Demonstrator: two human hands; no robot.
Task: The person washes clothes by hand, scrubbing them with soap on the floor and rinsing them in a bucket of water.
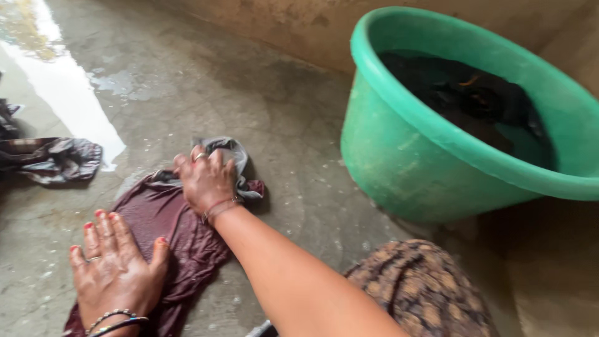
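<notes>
On the wet floor [262, 112] beside the tub [399, 168], the maroon cloth [187, 243] runs lengthwise away from the person, left hand [115, 271] spread flat pinning its near end, right hand [206, 181] clenched on the bunched far end

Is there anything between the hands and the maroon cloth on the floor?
Nothing visible. The left hand lies flat on the maroon cloth, and the right hand grips its bunched upper end. The green tub stands apart, to the right.
</notes>
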